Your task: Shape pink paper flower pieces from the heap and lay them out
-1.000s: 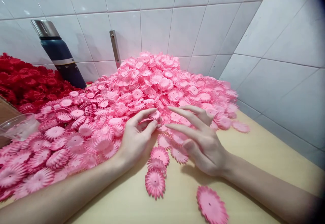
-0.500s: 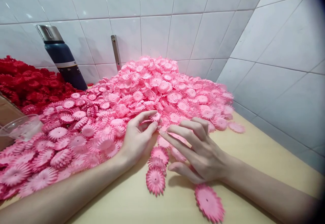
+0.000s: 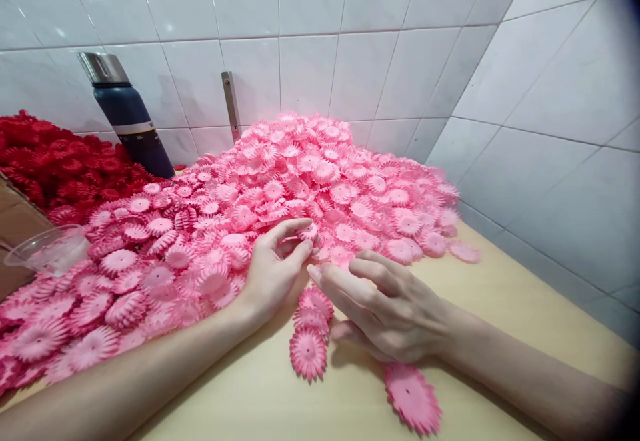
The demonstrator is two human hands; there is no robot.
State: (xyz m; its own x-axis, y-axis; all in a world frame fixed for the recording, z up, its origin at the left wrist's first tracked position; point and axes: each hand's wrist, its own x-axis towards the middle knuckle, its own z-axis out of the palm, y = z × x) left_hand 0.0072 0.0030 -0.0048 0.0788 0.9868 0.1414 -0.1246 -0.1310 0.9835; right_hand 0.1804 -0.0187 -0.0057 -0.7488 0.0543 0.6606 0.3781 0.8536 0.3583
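Observation:
Between thumb and forefinger, my left hand pinches a small pink petal disc at the front of a large heap of pink petal discs. My right hand is just right of it, fingers apart and curved, holding nothing that I can see; its fingertips are near the left thumb. Below the hands, a short overlapping row of darker pink discs lies on the table. One larger pink disc rests under the right wrist's near side.
A dark blue bottle with a steel cap leans behind the heap at left. Beside it are a red petal pile, a clear plastic cup and a cardboard box. Tiled walls border the table.
The fingers of my right hand have curled and dropped slightly toward the table. My left hand keeps its pinch on the disc. The view has shifted a little.

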